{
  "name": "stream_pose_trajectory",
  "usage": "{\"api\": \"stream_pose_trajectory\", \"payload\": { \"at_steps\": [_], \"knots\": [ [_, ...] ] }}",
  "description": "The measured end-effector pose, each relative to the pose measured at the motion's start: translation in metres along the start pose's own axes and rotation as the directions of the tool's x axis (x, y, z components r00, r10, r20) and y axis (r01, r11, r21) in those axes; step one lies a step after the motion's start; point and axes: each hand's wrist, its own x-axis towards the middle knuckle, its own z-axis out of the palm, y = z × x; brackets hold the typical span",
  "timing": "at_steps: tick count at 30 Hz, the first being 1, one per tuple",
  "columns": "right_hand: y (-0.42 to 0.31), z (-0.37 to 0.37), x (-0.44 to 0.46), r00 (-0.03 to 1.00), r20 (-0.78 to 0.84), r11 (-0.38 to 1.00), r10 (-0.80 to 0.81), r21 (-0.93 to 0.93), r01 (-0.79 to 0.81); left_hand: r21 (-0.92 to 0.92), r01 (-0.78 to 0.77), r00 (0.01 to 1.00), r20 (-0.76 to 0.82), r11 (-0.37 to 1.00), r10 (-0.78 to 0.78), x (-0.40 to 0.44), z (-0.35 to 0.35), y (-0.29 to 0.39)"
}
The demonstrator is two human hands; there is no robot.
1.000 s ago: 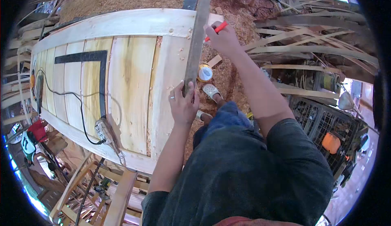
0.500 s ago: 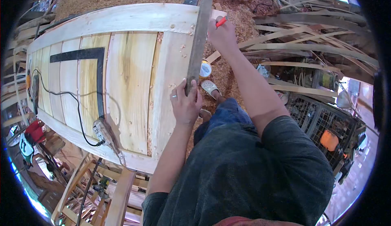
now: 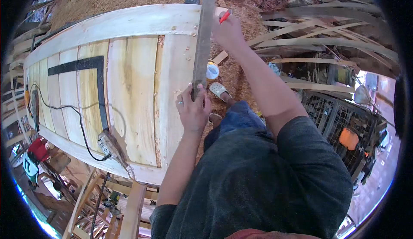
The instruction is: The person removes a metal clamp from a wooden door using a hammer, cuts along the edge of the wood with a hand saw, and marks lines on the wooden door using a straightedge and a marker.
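Head view looks down on a framed wooden panel (image 3: pixel 133 80), where a long dark straightedge (image 3: pixel 202 45) lies along the end board nearest the person and runs out past the far rail (image 3: pixel 129 18). The left hand (image 3: pixel 194 112), a ring on one finger, sits over the straightedge's near end with fingertips to either side; whether they pinch its edges or only press down cannot be told. The right hand (image 3: pixel 228 31) is closed around a red marker (image 3: pixel 225 16), pinching its barrel just beside the straightedge's far part; the marker's tip is hidden, so contact with the wood cannot be told. The straightedge looks stiff and fairly slim, its length probably making it swing easily about a single hold; on the smooth boards, with loose shavings about, it would likely slide unless pressed flat. Its near end and middle seem the best places to press, fingertips kept back from the edge. The marker should be light and rigid, best pinched low on the barrel. Farther along the panel rest a black framing square (image 3: pixel 101 97) and a corded power tool (image 3: pixel 109 146).
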Motion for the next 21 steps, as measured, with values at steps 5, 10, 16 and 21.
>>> {"api": "stream_pose_trajectory", "payload": {
  "at_steps": [5,10,16,21],
  "knots": [
    [-0.007,-0.049,0.027,0.962,-0.145,0.973,-0.231,-0.042,0.227,0.017,0.013,1.0,-0.002,1.0,-0.013,-0.001,0.002,0.0],
    [-0.017,-0.079,0.0,0.974,0.164,0.986,-0.155,-0.042,0.164,0.006,-0.024,0.999,-0.023,1.0,0.024,0.005,-0.003,0.004],
    [0.011,-0.067,-0.006,0.955,0.278,0.995,-0.101,0.009,0.102,0.074,-0.051,0.921,0.389,0.996,0.018,0.05,-0.027,-0.004],
    [0.016,-0.056,-0.015,0.954,0.26,0.989,-0.15,0.042,0.144,0.137,-0.323,0.853,0.47,0.937,0.226,0.156,-0.021,-0.004]
  ]
}}
